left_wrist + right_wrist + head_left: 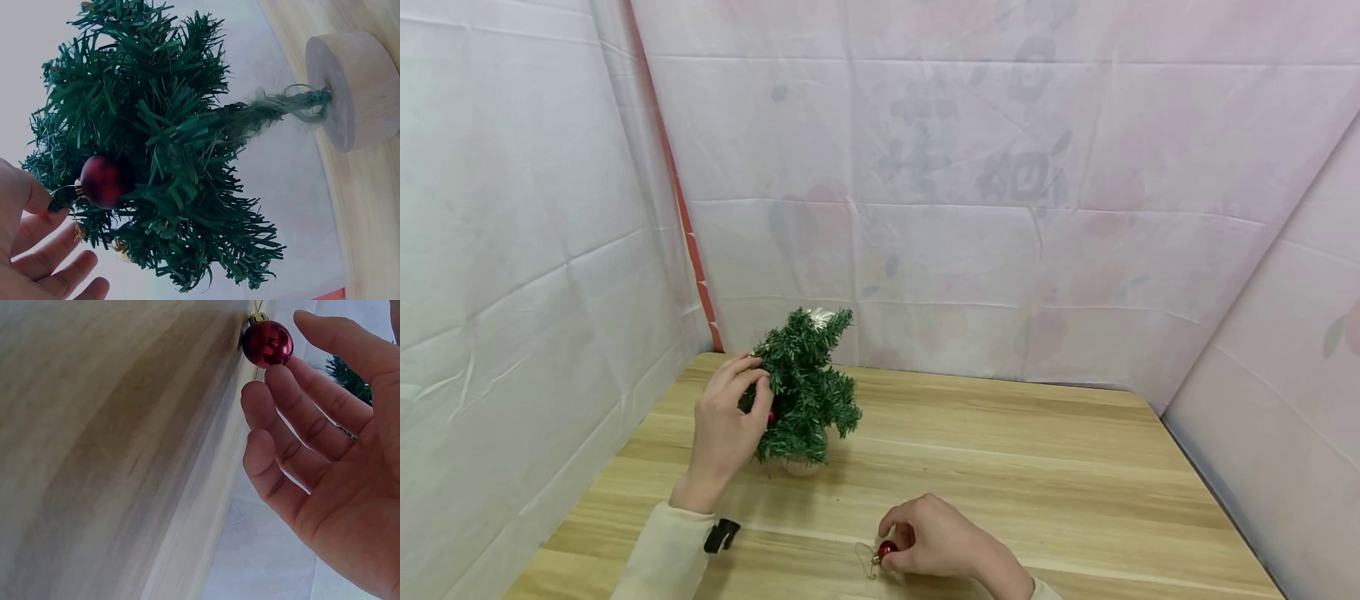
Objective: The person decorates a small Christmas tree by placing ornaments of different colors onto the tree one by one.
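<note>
A small green artificial Christmas tree stands upright on a round pale wooden base. My left hand is at its left side, and in the left wrist view its thumb and forefinger pinch a branch tip. Close by that tip, a dark red ball ornament with a gold cap hangs among the needles. Another shiny red ball ornament lies on the table in front of the tree. Around it my right hand has loosely bent fingers, with a gap between thumb and ball.
The wood-grain table carries the tree at its back left. Pale printed cloth walls enclose the back and both sides. A thin looped cord trails from the loose ornament. Something silvery shows at the treetop.
</note>
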`<act>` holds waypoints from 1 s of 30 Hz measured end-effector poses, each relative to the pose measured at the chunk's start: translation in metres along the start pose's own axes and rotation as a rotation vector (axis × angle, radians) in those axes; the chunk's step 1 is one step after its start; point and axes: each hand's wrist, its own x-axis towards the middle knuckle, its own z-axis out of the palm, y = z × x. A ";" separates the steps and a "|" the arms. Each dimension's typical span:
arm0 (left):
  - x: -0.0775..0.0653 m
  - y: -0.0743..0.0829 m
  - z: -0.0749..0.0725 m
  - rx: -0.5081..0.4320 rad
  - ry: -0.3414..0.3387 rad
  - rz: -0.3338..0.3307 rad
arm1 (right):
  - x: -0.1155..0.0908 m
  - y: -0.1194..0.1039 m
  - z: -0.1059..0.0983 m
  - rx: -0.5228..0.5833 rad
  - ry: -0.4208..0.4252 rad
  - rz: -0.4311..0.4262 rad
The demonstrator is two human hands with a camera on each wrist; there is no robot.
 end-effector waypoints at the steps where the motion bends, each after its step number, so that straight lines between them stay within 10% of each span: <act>1: 0.000 0.000 0.000 0.000 0.001 -0.004 | 0.000 0.000 0.000 0.001 -0.002 0.005; 30: -0.004 -0.001 0.005 0.035 0.080 -0.038 | 0.001 0.009 -0.005 -0.070 -0.004 0.003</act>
